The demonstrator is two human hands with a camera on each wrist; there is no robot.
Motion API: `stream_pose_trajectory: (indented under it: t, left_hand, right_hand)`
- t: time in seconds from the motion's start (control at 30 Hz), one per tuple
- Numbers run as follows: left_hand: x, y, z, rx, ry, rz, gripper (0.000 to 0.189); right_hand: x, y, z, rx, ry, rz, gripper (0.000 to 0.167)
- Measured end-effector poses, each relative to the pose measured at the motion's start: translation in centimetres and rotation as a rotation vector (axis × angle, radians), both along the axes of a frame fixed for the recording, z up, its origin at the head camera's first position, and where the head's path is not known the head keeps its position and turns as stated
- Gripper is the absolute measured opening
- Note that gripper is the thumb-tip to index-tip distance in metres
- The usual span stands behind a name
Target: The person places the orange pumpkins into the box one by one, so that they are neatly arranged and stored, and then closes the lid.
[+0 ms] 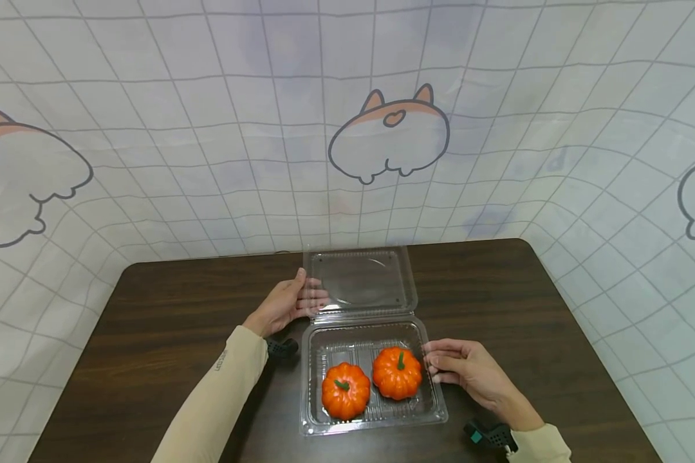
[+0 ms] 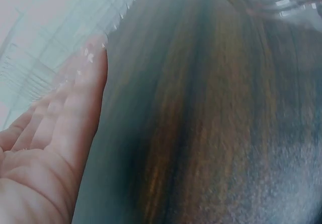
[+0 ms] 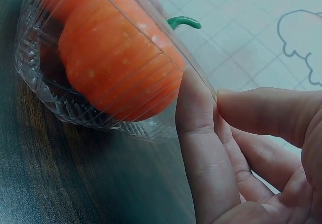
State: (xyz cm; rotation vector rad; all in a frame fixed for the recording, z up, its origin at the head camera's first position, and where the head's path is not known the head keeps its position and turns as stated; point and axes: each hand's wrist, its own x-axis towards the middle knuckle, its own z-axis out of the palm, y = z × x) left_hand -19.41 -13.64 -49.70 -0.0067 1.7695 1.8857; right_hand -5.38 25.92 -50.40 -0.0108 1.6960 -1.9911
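Note:
A clear plastic clamshell container (image 1: pixel 376 424) stands on the table with its lid (image 1: pixel 361 283) folded back at the far side. Inside the base sit two small orange pumpkins with green stems, the left pumpkin (image 1: pixel 345 393) a little nearer than the right pumpkin (image 1: pixel 395 374). My left hand (image 1: pixel 286 302) touches the lid's left edge, fingers extended and seen through the clear plastic; its palm (image 2: pixel 40 183) shows in the left wrist view. Thumb and index finger of my right hand (image 1: pixel 466 373) pinch the base's right rim, close beside a pumpkin (image 3: pixel 121 58) in the right wrist view.
The dark wood-grain table (image 1: pixel 168 321) extends to both sides of the container. Behind it and along the sides hangs a white gridded cloth (image 1: pixel 266 161) with cartoon animal drawings. A black wrist device (image 1: pixel 489 434) is strapped at the right wrist.

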Motion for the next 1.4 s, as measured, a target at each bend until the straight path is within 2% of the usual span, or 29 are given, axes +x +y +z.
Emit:
stream_pose_trajectory:
  t: [0.2,0.33,0.5,0.7,1.0,1.4]
  left_hand:
    - [-0.5,0.2,0.6,-0.039,-0.02,0.049,0.074]
    - [-0.8,0.3,1.1,-0.016,-0.035,0.077,0.078]
    - [-1.0,0.3,1.5,0.07,-0.041,0.048,0.079]
    - [-1.1,0.4,2.2,0.104,0.026,0.01,0.084]
    - [-1.6,0.9,3.6,0.089,0.095,-0.018,0.084]
    - [-1.9,0.9,4.3,0.106,0.159,-0.065,0.09]
  right_hand:
    - [-0.3,-0.1,-0.1,0.002,-0.001,-0.003,0.051]
    - [-0.6,-0.1,-0.1,0.007,-0.005,-0.006,0.052]
    - [-0.9,-0.2,-0.2,0.011,-0.002,-0.011,0.052]
    - [-1.3,-0.2,-0.4,0.025,0.0,-0.025,0.052]
    - [-2.1,-0.3,-0.6,0.045,0.009,-0.041,0.054]
    - [-2.7,-0.3,-0.7,0.047,0.015,-0.058,0.051]
